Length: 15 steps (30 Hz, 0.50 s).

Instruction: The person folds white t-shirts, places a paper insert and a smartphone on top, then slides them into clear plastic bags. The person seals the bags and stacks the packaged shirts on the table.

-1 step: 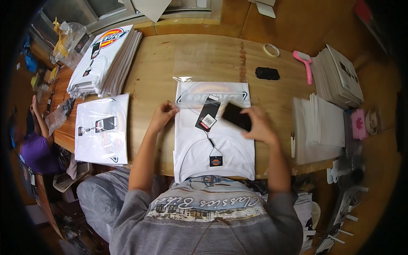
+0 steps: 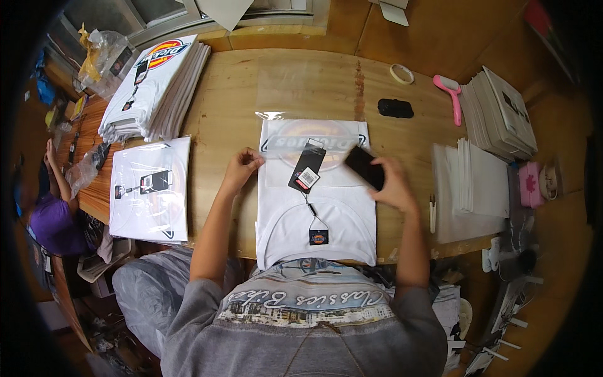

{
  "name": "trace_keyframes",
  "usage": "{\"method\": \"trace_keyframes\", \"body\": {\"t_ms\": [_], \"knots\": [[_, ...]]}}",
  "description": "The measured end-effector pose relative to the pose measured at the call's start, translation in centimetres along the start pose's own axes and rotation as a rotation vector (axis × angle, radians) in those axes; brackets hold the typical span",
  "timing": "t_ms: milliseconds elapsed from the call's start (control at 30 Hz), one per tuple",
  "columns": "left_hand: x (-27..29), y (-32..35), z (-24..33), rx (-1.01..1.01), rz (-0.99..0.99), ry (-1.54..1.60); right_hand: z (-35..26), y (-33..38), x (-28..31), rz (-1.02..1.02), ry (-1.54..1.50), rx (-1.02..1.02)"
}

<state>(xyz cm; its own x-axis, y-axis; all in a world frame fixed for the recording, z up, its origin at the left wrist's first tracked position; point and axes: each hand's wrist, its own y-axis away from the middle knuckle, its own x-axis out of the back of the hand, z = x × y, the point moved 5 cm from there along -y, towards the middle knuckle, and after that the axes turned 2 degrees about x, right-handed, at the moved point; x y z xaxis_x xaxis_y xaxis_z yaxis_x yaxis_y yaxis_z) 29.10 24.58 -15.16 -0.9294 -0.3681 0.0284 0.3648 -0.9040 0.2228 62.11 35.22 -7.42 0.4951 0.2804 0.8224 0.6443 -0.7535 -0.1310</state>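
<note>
A folded white T-shirt (image 2: 286, 213) lies in front of me, its far part under clear plastic film (image 2: 270, 116). A black hang tag (image 2: 306, 169) with a white sticker rests on it, joined by a cord to a small dark label (image 2: 318, 237) near the collar. My left hand (image 2: 244, 167) is closed at the shirt's left edge, fingertips pinched at the film; the exact grip is too small to make out. In my right hand (image 2: 394, 185) is a flat black rectangular block (image 2: 364, 168), held tilted by the shirt's right edge. Motion slightly blurs that hand.
Folded white shirts form a stack (image 2: 151, 94) at the far left, with a bagged shirt (image 2: 135, 207) nearer. At right are clear bags (image 2: 468, 188), a pink-handled roller (image 2: 449, 91), a tape roll (image 2: 402, 75), a black object (image 2: 396, 108) and tweezers (image 2: 433, 213). Another person (image 2: 56, 217) sits left.
My right hand has moved a little to the right with the black block, toward the shirt's right edge. My left hand stays in place.
</note>
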Motion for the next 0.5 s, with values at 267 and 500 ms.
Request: {"method": "trace_keyframes", "body": {"t_ms": [267,500], "knots": [[0.2,0.0,-0.6,-0.045,0.083,-0.076,6.2,2.3,1.3,0.274,0.286,-0.05],[0.0,0.2,0.3,-0.068,0.079,-0.048,8.0,-3.9,-5.2,0.414,-0.622,-0.232]]}}
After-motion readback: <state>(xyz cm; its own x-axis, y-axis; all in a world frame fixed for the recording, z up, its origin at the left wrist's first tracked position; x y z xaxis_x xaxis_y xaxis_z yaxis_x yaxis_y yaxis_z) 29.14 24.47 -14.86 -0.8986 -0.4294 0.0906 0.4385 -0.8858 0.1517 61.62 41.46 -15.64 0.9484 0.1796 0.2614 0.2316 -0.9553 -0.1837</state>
